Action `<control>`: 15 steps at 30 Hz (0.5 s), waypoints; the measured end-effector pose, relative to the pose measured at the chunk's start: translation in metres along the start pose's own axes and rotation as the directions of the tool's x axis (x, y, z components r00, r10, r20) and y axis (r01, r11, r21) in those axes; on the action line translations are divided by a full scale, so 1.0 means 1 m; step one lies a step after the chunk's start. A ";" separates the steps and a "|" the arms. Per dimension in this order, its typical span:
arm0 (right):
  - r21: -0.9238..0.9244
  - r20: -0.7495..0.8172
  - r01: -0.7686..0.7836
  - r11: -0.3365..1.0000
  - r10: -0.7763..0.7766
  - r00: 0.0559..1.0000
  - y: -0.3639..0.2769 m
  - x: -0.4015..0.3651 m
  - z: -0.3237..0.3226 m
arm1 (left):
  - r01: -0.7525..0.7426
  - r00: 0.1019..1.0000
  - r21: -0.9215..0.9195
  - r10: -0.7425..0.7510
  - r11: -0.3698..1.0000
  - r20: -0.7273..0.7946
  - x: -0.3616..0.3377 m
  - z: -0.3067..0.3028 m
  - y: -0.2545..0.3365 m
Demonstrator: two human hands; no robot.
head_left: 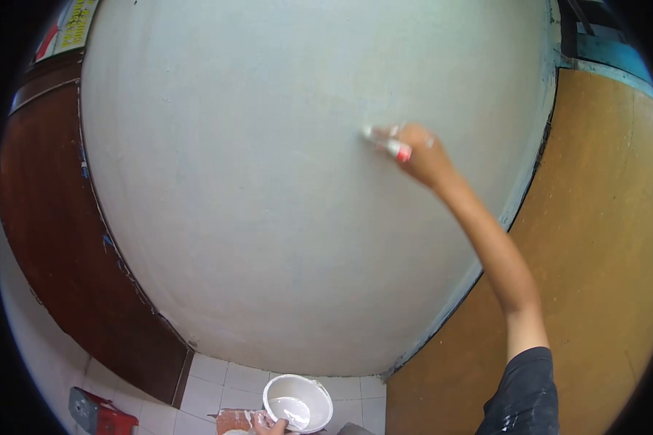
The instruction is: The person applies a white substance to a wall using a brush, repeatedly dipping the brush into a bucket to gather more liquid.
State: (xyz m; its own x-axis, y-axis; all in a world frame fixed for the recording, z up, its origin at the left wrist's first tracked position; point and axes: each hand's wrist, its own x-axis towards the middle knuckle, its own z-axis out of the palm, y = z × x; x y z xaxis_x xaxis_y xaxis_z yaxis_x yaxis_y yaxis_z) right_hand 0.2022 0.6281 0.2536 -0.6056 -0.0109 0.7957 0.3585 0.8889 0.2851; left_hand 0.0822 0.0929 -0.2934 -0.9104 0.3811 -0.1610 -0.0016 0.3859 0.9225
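Observation:
My right hand (422,154) is raised to the pale wall (268,181), its fingers wrapped round a paintbrush (397,149) with a red and white part showing. Motion smears the brush, and its whitish tip meets the wall surface or lies very near it. White smudges mark the hand. At the bottom edge my left hand (270,425) grips the near rim of a white bucket (321,397). White paint (292,412) lies in the bottom of this bucket. Most of the left hand is cut off by the frame.
A dark brown wooden panel (87,239) borders the wall on the left, a tan board (580,254) on the right. White floor tiles (204,368) run below. A red and grey object (103,415) sits lower left; a paint-spotted reddish surface (232,419) is beside the bucket.

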 end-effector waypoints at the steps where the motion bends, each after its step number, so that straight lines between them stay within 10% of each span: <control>1: -0.029 -0.088 0.027 0.999 -0.030 0.996 0.020 0.021 -0.006 | 0.098 0.994 -0.097 -0.093 0.990 0.053 -0.008 -0.005 0.031; 4: -0.165 -0.206 -0.119 0.979 0.084 0.975 0.019 0.060 -0.042 | 0.219 0.972 -0.403 -0.163 0.888 0.168 -0.043 -0.018 0.149; 7: -0.291 -0.059 -0.007 0.957 -0.010 0.998 0.005 0.029 -0.017 | -0.010 0.994 -0.400 0.052 0.916 0.095 -0.028 -0.012 0.096; 11: 0.000 0.036 0.315 0.949 -0.315 0.948 -0.042 -0.066 0.061 | 0.199 0.978 -0.435 -0.150 0.878 0.144 -0.033 -0.015 0.116; 15: 0.142 0.173 0.150 0.978 -0.174 0.969 -0.046 -0.055 0.046 | 0.314 0.947 -0.524 -0.220 0.791 0.235 -0.011 -0.016 0.063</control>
State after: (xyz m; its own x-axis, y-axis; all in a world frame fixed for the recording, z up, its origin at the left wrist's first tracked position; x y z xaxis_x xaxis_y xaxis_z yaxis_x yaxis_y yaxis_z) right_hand 0.1860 0.6085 0.1724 -0.7724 -0.0857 0.6294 0.1589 0.9333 0.3221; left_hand 0.0849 0.0993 -0.2278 -0.7642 0.4734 -0.4380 -0.5043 -0.0152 0.8634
